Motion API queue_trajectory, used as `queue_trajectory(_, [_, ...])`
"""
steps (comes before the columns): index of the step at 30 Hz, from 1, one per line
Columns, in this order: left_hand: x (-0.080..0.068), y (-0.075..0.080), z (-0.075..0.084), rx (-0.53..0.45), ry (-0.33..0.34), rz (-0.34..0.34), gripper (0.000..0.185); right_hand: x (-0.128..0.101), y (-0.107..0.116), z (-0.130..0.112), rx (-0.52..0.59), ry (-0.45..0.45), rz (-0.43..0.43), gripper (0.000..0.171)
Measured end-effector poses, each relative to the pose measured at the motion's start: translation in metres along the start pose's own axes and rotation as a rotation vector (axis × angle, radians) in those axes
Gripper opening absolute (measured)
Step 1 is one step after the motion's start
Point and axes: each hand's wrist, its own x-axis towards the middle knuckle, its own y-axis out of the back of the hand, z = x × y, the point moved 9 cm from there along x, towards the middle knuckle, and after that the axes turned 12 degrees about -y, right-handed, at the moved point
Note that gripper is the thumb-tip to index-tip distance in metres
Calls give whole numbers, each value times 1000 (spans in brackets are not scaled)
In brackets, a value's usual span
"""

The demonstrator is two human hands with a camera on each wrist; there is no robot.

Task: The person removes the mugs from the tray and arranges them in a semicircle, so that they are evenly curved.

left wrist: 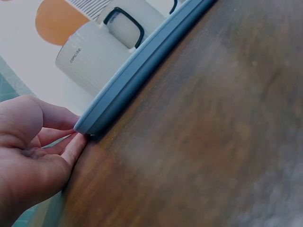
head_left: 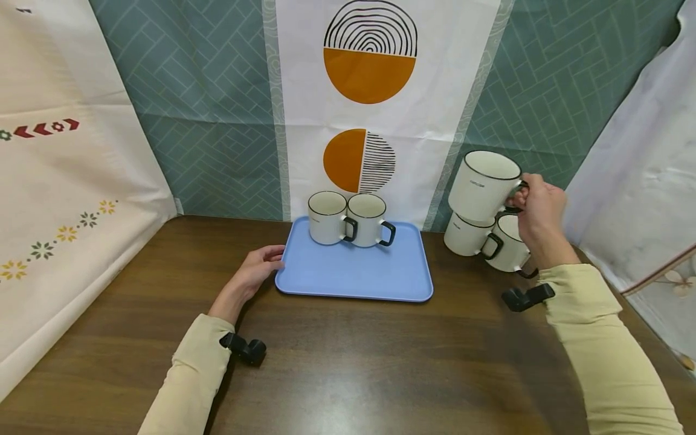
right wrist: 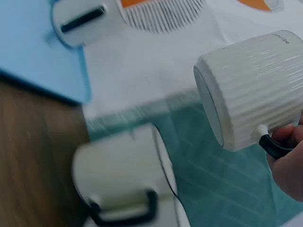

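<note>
My right hand (head_left: 544, 208) grips the black handle of a white, dark-rimmed mug (head_left: 483, 186) and holds it upright. In the right wrist view this mug (right wrist: 255, 85) shows its ribbed side and base, raised above another white mug (right wrist: 123, 170). Two more mugs, one in front (head_left: 466, 237) and one beside it (head_left: 505, 244), stand on the table under the raised one. At the left edge of the blue tray (head_left: 353, 281), my left hand (head_left: 254, 269) pinches the rim between thumb and fingers. Side by side at the tray's back stand a left mug (head_left: 327, 220) and a right mug (head_left: 367, 222).
The brown wooden table (head_left: 337, 362) carries the tray and mugs. A patterned cloth (head_left: 217, 133) hangs right behind the tray. Pale cloths hang along the left (head_left: 65, 181) and right (head_left: 641, 199) sides.
</note>
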Motion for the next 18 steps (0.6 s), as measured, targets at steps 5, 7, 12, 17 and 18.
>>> queue_trajectory(5, [0, -2, 1, 2, 6, -4, 50, 5, 32, -27, 86, -14, 9, 41])
queue_trajectory(7, [0, -2, 1, 3, 7, -7, 51, 7, 47, -34, 146, -24, 22, 41])
queue_trajectory(12, [-2, 0, 1, 5, 8, -5, 51, 7, 83, -45, 287, -22, 71, 43])
queue_trajectory(17, [-4, 0, 2, 19, 0, -5, 50, 7, 123, -49, 332, 0, 156, 43])
queue_trajectory(18, [-3, 0, 1, 15, 2, -4, 50, 7, 132, -50, 327, 5, 187, 42])
